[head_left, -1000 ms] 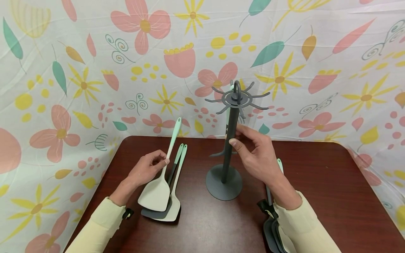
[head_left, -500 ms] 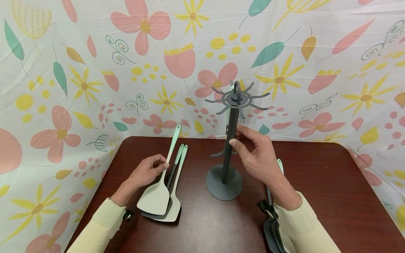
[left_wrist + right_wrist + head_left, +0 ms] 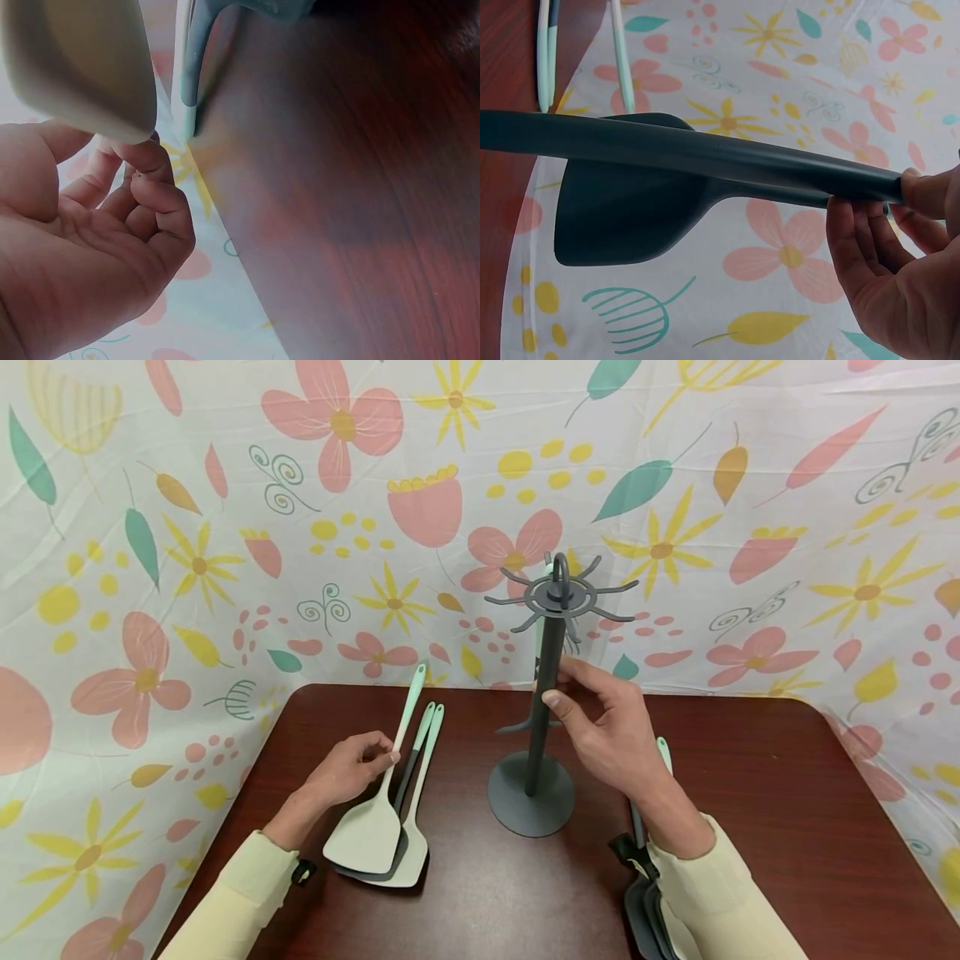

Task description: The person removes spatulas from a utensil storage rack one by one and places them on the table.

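My left hand (image 3: 345, 770) pinches the handle of a cream turner (image 3: 366, 835), whose mint grip points up and away. Its blade overlaps two more turners on the table at left, one dark grey (image 3: 407, 782) and one cream (image 3: 411, 858). In the left wrist view the held turner's blade (image 3: 82, 67) hides part of the fingers. With thumb and fingers my right hand (image 3: 611, 727) grips the pole (image 3: 548, 685) of a dark grey utensil stand, with curved hooks around its top. Behind the pole hangs a dark turner (image 3: 637, 202), its mint handle partly hidden.
More dark-headed utensils (image 3: 643, 914) lie at right, partly under the right sleeve. The stand's round base (image 3: 517, 806) sits mid-table on the brown tabletop (image 3: 787, 793). A flower-print cloth (image 3: 465, 468) hangs behind the table's far edge.
My left hand has lowered the cream turner slightly, bringing its blade down over the other turners. The right hand keeps its grip on the pole, unmoved.
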{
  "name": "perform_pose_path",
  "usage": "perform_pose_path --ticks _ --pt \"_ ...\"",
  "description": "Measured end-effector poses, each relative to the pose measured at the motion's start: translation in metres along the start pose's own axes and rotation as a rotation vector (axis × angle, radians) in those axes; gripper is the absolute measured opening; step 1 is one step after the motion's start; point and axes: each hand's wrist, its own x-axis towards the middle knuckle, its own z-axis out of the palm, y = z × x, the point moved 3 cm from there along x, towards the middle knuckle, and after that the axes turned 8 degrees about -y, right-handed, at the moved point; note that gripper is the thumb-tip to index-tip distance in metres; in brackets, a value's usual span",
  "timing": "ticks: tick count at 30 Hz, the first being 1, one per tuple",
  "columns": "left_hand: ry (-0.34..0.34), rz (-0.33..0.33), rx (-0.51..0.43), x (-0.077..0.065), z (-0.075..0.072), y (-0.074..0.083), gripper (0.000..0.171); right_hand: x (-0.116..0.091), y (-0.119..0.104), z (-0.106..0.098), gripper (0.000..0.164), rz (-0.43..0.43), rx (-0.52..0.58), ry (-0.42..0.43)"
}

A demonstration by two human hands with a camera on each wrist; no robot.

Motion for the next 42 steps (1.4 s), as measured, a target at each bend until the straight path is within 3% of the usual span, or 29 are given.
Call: perform_pose_path --ticks 16,25,42 --pt "-0.052 -0.055 0.038 -0.002 0.003 -0.007 0.018 0.001 -0.001 0.001 0.035 -0.010 0.000 0.010" --pt "-0.087 -0.118 0.052 -0.001 0.008 -0.014 0.018 0.001 -0.001 0.001 0.040 -0.010 0.005 0.012" --pt "-0.125 -0.167 0.090 0.002 0.012 -0.018 0.018 0.001 -0.001 0.001 0.032 -0.015 0.012 0.009"
